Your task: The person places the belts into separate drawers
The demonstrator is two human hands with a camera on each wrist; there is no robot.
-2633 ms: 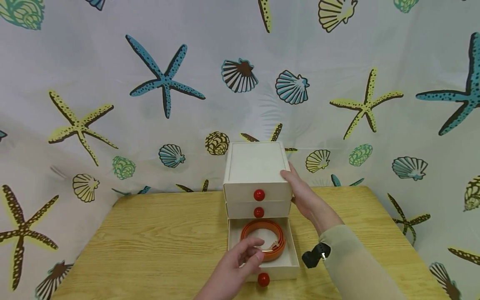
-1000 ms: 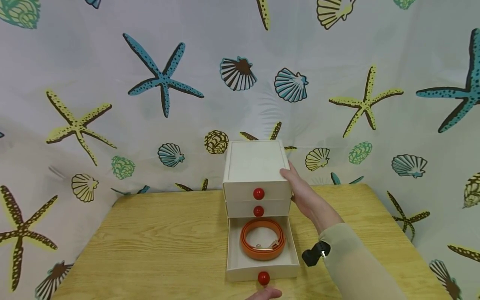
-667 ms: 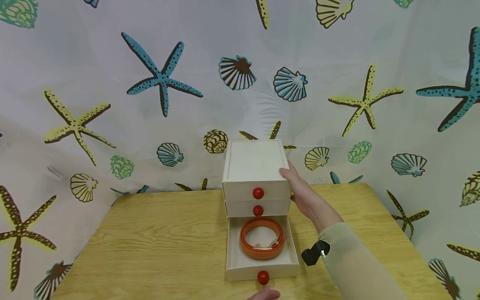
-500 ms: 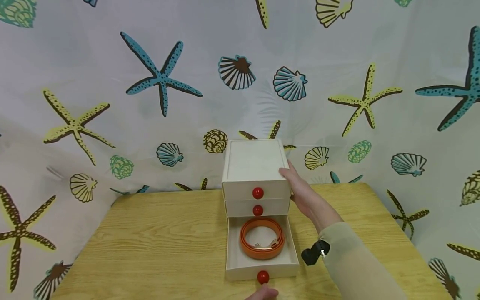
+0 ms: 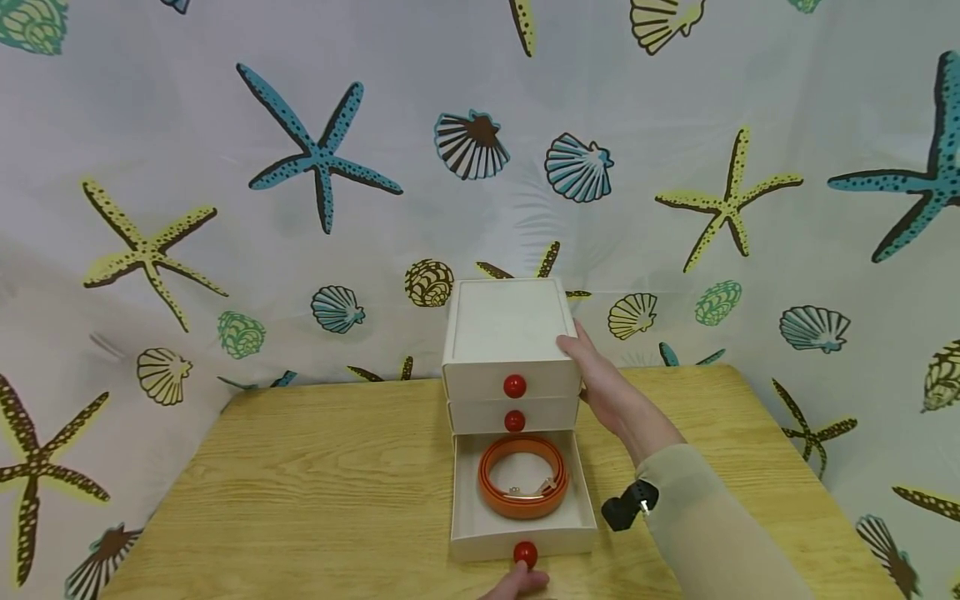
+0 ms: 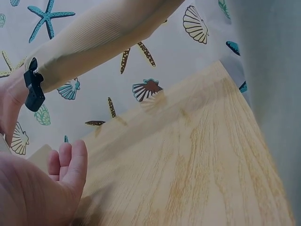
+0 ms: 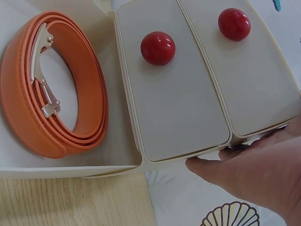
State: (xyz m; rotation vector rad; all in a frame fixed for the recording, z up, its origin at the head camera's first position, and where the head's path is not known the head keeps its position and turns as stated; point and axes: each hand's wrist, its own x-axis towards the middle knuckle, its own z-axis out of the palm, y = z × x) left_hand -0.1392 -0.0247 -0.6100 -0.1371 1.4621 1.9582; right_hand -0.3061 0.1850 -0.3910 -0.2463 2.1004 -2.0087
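A small white drawer box (image 5: 512,321) stands on the wooden table against the patterned cloth. Its bottom drawer (image 5: 471,542) is pulled out, and a coiled orange belt (image 5: 491,496) with a metal buckle lies inside. My right hand (image 5: 606,387) holds the box at its right side, thumb on the top edge; the far fingers are partly hidden. Low in the head view, my left hand (image 5: 516,583) has a fingertip at the bottom drawer's red knob (image 5: 526,554). In the left wrist view its other fingers (image 6: 77,165) are loosely bent, and the knob is out of sight.
The upper two drawers are pushed in, each with a red knob (image 7: 158,48). Table (image 5: 315,475) spreads left and right of the box. A shell and starfish cloth (image 5: 390,142) hangs behind. A black wrist device (image 5: 631,505) sits at the right cuff.
My left hand has left the belt, dropped to the drawer's front and moved slightly up to the red knob. The right hand has stayed on the box; the drawer remains pulled out.
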